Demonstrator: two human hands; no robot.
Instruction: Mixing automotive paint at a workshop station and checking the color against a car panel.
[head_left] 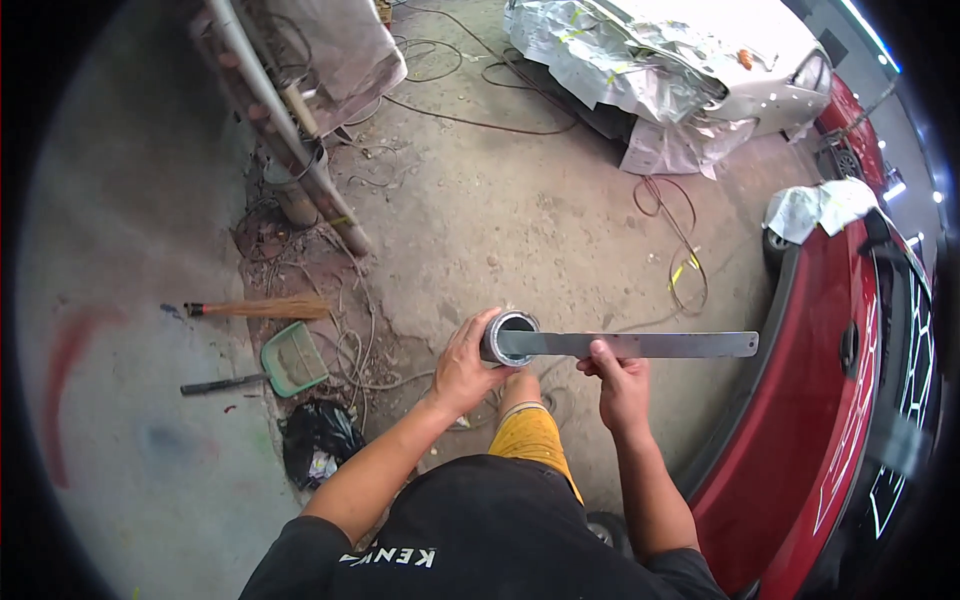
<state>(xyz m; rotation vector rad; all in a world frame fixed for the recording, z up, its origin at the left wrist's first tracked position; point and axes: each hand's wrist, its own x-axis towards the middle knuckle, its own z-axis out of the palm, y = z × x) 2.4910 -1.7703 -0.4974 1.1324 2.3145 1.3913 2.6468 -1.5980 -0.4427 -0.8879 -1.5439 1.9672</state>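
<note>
My left hand (pixel 464 368) is wrapped round a small round metal can (pixel 489 345), its open top facing up and dark inside. In my right hand (pixel 618 383) a long flat metal strip, like a mixing stick (pixel 690 345), is pinched between thumb and fingers. The strip lies nearly level, its left end reaching into the mouth of the can and its right end, with a small hole, sticking out past my hand. How deep the tip sits inside the can is hard to make out.
A red car (pixel 790 400) stands close on my right. Ahead, a white car (pixel 770 100) is partly wrapped in masking sheets (pixel 690 80). Hoses (pixel 690 240) lie on the floor. At left are a broom (pixel 265 308), a green dustpan (pixel 296 360) and a black plastic bag (pixel 320 440).
</note>
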